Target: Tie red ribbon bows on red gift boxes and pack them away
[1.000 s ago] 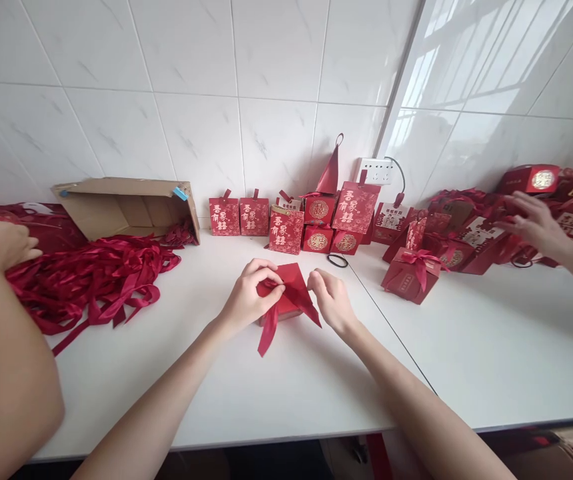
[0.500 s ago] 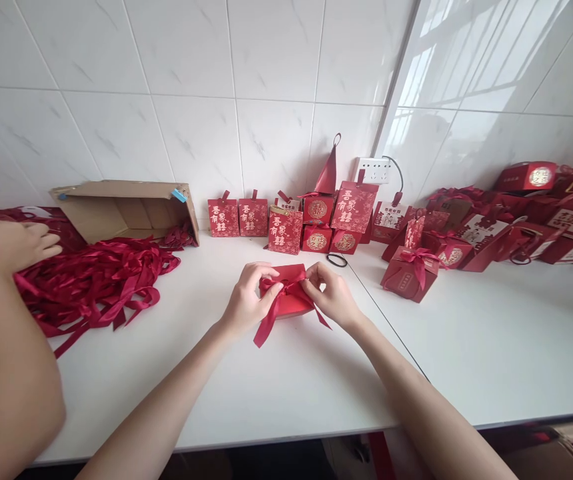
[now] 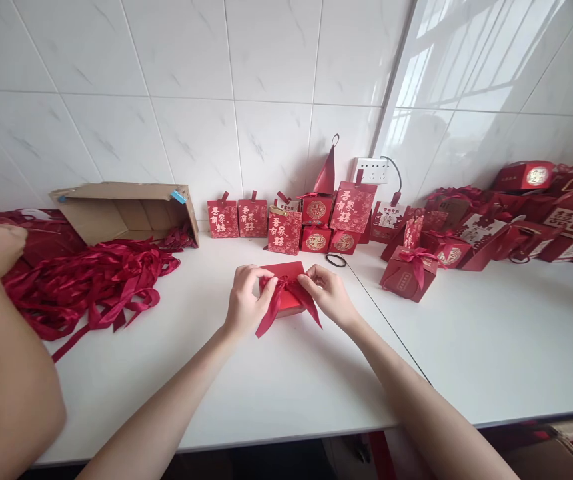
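Note:
A small red gift box (image 3: pixel 291 269) lies on the white table (image 3: pixel 246 400) in front of me, with a dark red satin ribbon (image 3: pixel 266 320) tied across its top. The ribbon forms a bow at the middle, and two tails hang toward me over the near side. My left hand (image 3: pixel 250 297) pinches the bow's left side between thumb and fingers. On the opposite side my right hand (image 3: pixel 329 293) pinches the bow's right part. Both hands are close to the box's top; its underside is hidden.
A heap of red ribbons (image 3: pixel 101 287) lies at left before a cardboard box (image 3: pixel 116 190). Another person's arm (image 3: pixel 11 360) reaches in there. Finished red boxes (image 3: pixel 224 219) line the wall, with more piled at right (image 3: pixel 486 233). A black ring (image 3: pixel 336 261) lies behind my right hand.
The bow's loops are drawn out and its tails now spread evenly to both sides. The other person's hand at left has shifted left; part of a hand now shows at the far right edge.

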Demonstrator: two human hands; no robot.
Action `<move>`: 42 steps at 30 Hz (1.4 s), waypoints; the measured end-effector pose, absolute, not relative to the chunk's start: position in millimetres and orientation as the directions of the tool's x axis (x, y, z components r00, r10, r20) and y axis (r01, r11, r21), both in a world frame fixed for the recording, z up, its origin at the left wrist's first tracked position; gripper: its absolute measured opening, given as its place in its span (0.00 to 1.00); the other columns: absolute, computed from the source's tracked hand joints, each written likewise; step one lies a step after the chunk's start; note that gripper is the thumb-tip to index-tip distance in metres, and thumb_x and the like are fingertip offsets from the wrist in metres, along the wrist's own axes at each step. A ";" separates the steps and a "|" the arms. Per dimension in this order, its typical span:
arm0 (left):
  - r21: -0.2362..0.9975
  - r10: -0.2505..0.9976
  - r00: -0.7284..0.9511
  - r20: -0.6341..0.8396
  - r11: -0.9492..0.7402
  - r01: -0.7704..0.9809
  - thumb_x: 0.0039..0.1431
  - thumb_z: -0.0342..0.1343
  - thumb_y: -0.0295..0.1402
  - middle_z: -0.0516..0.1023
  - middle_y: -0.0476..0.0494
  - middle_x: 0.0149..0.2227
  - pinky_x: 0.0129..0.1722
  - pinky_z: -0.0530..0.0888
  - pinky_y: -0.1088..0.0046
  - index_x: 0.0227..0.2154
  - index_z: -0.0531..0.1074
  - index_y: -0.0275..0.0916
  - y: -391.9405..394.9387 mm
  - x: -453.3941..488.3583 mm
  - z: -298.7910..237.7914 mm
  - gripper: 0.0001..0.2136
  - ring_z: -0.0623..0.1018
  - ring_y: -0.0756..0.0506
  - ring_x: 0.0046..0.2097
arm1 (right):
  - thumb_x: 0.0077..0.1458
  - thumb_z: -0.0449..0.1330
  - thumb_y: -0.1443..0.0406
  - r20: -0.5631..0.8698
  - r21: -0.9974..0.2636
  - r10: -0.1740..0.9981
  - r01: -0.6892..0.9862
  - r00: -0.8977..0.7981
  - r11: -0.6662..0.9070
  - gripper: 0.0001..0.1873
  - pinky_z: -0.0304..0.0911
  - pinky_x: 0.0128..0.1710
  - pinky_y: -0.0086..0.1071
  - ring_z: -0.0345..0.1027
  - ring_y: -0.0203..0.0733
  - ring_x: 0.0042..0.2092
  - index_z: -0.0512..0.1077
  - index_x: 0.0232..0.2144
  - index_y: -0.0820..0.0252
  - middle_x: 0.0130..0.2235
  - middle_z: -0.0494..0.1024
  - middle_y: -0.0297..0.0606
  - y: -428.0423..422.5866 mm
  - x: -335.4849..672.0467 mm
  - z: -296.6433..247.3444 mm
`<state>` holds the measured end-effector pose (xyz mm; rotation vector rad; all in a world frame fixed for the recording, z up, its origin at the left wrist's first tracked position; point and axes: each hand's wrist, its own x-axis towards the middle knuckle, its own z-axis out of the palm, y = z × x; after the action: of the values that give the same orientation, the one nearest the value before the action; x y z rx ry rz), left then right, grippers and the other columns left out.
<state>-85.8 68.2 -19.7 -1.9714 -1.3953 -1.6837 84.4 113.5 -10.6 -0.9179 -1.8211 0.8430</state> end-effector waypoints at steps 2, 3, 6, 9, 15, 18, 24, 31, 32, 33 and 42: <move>0.457 0.536 -0.163 0.828 -0.478 0.750 0.57 0.53 0.31 0.71 0.48 0.28 0.40 0.72 0.67 0.30 0.68 0.41 68.4 -84.0 -20.9 0.02 0.71 0.46 0.36 | 0.52 0.54 0.51 0.433 -0.843 0.848 0.195 -0.305 0.501 0.17 0.63 0.33 0.34 0.64 0.38 0.31 0.62 0.23 0.57 0.27 0.68 0.34 117.4 83.7 -14.3; 0.498 0.558 -0.198 0.806 -0.458 0.736 0.57 0.53 0.32 0.72 0.48 0.29 0.39 0.72 0.68 0.30 0.68 0.41 68.2 -82.7 -21.5 0.02 0.71 0.47 0.35 | 0.51 0.55 0.50 0.446 -0.847 0.847 0.171 -0.288 0.504 0.18 0.65 0.35 0.35 0.66 0.40 0.34 0.63 0.23 0.57 0.30 0.69 0.36 119.0 83.2 -16.2; 0.661 0.662 -0.282 0.695 -0.432 0.614 0.56 0.53 0.34 0.73 0.49 0.30 0.38 0.73 0.70 0.30 0.68 0.41 67.6 -77.8 -22.8 0.04 0.73 0.48 0.34 | 0.49 0.57 0.49 0.434 -0.881 0.867 0.086 -0.244 0.465 0.19 0.67 0.40 0.38 0.68 0.44 0.43 0.63 0.23 0.58 0.44 0.70 0.45 121.5 81.6 -20.4; 0.780 0.741 -0.326 0.587 -0.412 0.471 0.56 0.52 0.36 0.73 0.49 0.28 0.36 0.73 0.73 0.30 0.68 0.40 67.7 -74.1 -23.3 0.06 0.75 0.49 0.33 | 0.49 0.57 0.48 0.358 -0.926 0.902 0.032 -0.242 0.376 0.21 0.68 0.39 0.38 0.70 0.45 0.43 0.61 0.22 0.59 0.52 0.68 0.48 121.3 81.1 -21.5; 0.821 0.748 -0.366 0.554 -0.417 0.390 0.55 0.53 0.36 0.74 0.48 0.29 0.35 0.73 0.74 0.31 0.68 0.39 69.9 -75.0 -26.3 0.06 0.75 0.49 0.34 | 0.47 0.58 0.46 0.324 -0.937 0.914 0.047 -0.246 0.345 0.23 0.68 0.39 0.38 0.72 0.47 0.43 0.63 0.21 0.59 0.53 0.69 0.50 122.3 84.2 -19.0; 0.806 0.739 -0.353 0.573 -0.431 0.406 0.55 0.53 0.36 0.73 0.48 0.28 0.35 0.73 0.74 0.32 0.68 0.39 71.3 -77.3 -28.3 0.06 0.75 0.49 0.33 | 0.47 0.58 0.45 0.344 -0.926 0.909 0.074 -0.236 0.369 0.24 0.68 0.39 0.40 0.72 0.48 0.43 0.63 0.21 0.60 0.52 0.70 0.51 124.1 85.7 -19.2; 0.801 0.742 -0.334 0.582 -0.450 0.395 0.56 0.53 0.36 0.72 0.49 0.28 0.34 0.72 0.75 0.31 0.65 0.40 73.9 -81.1 -30.3 0.06 0.75 0.50 0.32 | 0.48 0.57 0.46 0.373 -0.910 0.899 0.098 -0.229 0.403 0.22 0.68 0.38 0.39 0.71 0.47 0.44 0.62 0.21 0.58 0.49 0.72 0.49 124.5 85.6 -21.9; 0.795 0.741 -0.320 0.591 -0.466 0.389 0.55 0.53 0.35 0.69 0.50 0.27 0.33 0.71 0.76 0.28 0.63 0.40 76.4 -83.3 -30.3 0.06 0.73 0.51 0.31 | 0.51 0.56 0.47 0.405 -0.901 0.886 0.063 -0.226 0.428 0.22 0.68 0.42 0.43 0.71 0.48 0.45 0.59 0.21 0.58 0.46 0.73 0.49 123.2 84.8 -21.0; 0.795 0.740 -0.320 0.592 -0.469 0.385 0.54 0.53 0.36 0.69 0.50 0.27 0.33 0.71 0.76 0.28 0.63 0.40 76.5 -84.3 -30.0 0.06 0.73 0.51 0.31 | 0.50 0.56 0.47 0.421 -0.894 0.874 0.053 -0.243 0.445 0.22 0.67 0.43 0.44 0.70 0.49 0.47 0.60 0.23 0.58 0.47 0.72 0.49 124.1 85.9 -21.3; 0.796 0.741 -0.318 0.591 -0.472 0.380 0.54 0.54 0.36 0.69 0.50 0.27 0.33 0.71 0.76 0.28 0.63 0.40 76.5 -85.4 -29.7 0.07 0.73 0.51 0.31 | 0.49 0.58 0.46 0.439 -0.883 0.854 0.043 -0.280 0.468 0.21 0.67 0.45 0.46 0.68 0.50 0.50 0.63 0.28 0.58 0.49 0.70 0.49 125.2 87.4 -21.9; 0.926 0.892 -0.291 0.347 -0.278 0.254 0.53 0.54 0.41 0.67 0.54 0.22 0.33 0.69 0.72 0.49 0.66 0.34 81.3 -93.4 -26.1 0.23 0.70 0.49 0.28 | 0.38 0.70 0.57 0.450 -0.627 0.570 0.211 -0.688 0.750 0.65 0.48 0.61 0.53 0.41 0.57 0.66 0.30 0.64 0.57 0.64 0.44 0.59 131.5 98.8 -33.5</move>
<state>-93.4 81.3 -26.1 -2.0340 -2.0566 -2.2789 98.8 131.5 -33.5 -0.5832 -2.2969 0.7204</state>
